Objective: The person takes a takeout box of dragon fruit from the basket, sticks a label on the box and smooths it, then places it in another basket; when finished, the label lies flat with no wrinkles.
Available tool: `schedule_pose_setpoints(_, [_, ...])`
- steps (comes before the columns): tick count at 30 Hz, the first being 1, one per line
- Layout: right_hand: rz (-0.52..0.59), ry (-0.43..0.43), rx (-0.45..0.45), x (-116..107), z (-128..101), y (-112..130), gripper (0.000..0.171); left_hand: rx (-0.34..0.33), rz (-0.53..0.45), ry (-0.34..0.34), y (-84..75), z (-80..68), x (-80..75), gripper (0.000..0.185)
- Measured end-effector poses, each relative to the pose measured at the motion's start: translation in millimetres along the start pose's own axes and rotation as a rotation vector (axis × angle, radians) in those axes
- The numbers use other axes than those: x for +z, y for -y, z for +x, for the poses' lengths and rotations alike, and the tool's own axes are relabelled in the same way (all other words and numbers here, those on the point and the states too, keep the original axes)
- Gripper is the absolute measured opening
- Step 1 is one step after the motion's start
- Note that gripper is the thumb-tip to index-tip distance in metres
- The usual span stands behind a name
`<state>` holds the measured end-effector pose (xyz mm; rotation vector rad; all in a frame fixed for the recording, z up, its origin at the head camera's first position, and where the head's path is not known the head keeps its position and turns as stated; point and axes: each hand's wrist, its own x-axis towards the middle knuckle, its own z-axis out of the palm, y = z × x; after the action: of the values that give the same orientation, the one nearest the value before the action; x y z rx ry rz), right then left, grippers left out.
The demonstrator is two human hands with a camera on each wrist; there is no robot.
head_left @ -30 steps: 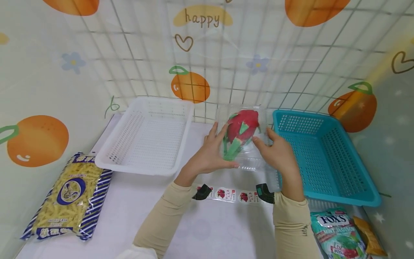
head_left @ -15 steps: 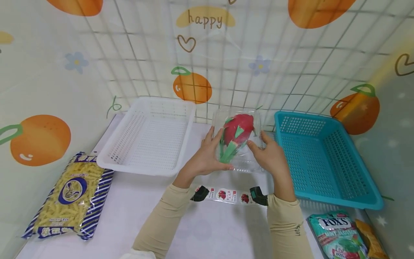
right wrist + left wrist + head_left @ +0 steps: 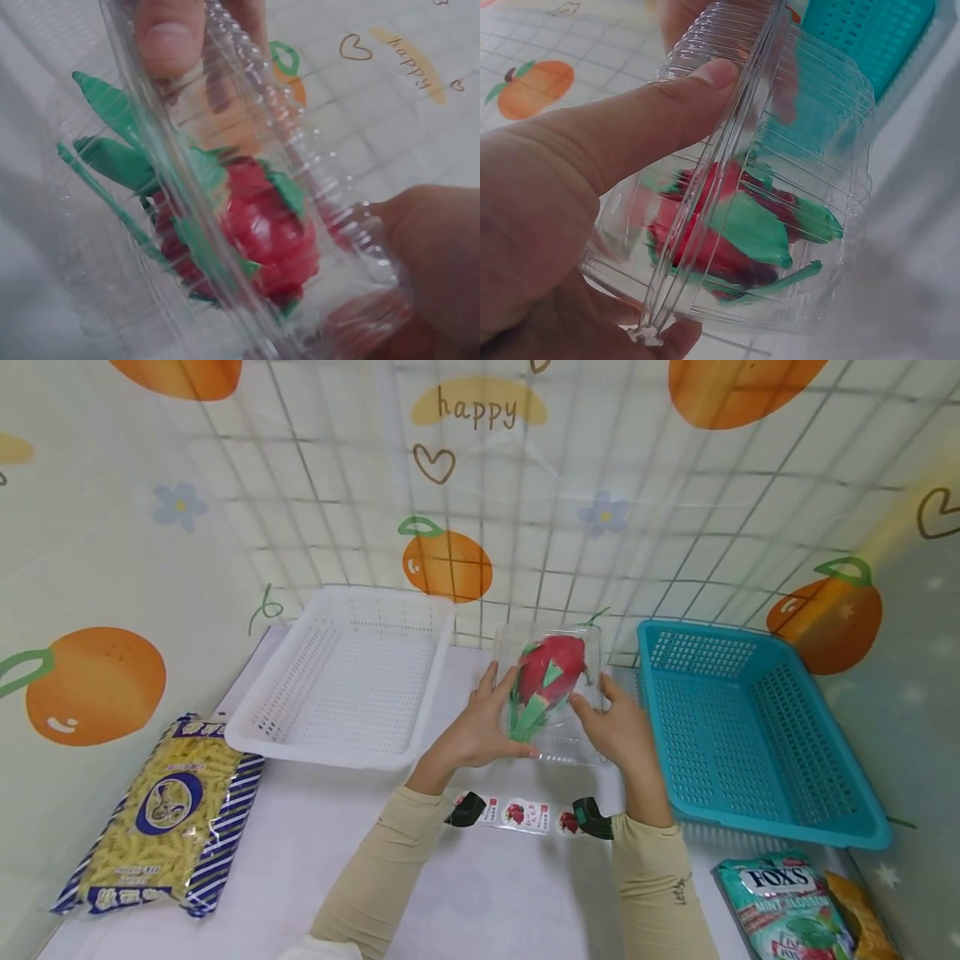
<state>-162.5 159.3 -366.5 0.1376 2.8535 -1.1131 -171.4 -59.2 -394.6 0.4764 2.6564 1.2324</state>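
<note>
A clear plastic clamshell box (image 3: 573, 750) is held up between both hands at the back middle of the table. Inside lies a red dragon fruit (image 3: 553, 670) with green leaf tips. My left hand (image 3: 474, 728) grips the box's left side, its thumb along the near edge. On the opposite side my right hand (image 3: 621, 728) holds the box, thumb in front and fingers behind. In the left wrist view the lid and base rims (image 3: 697, 202) lie together under the left thumb (image 3: 712, 73). The right wrist view shows the dragon fruit (image 3: 270, 236) through the ribbed plastic.
A white basket (image 3: 337, 758) stands to the left, and a turquoise basket (image 3: 757, 818) to the right. A sticker strip (image 3: 525, 815) lies between the wrists. Pasta (image 3: 168, 810) is at front left; a FOX'S candy bag (image 3: 787, 902) and an orange-brown packet (image 3: 858, 914) are at front right.
The box with the dragon fruit has come slightly toward me and to the left. My right hand has moved left with it, and both hands keep their hold.
</note>
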Motion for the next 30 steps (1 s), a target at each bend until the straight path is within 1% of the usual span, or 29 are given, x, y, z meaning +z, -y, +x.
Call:
schedule_pose_setpoints(6, [0.015,0.002,0.012,8,6,-5,0.078,-0.026,0.024,0.012,6.6,3.2,4.4,0.127])
schedule_pose_setpoints(10, [0.022,-0.003,0.018,10,8,-7,0.078,-0.024,0.038,0.007,9.9,5.8,6.0,0.127])
schedule_pose_setpoints(19, [0.002,-0.019,0.033,17,12,-9,0.078,-0.020,0.026,0.005,15.6,8.6,7.7,0.126])
schedule_pose_setpoints(30, [0.031,-0.028,0.040,28,18,-16,0.076,-0.021,0.016,0.010,26.2,12.7,13.1,0.126])
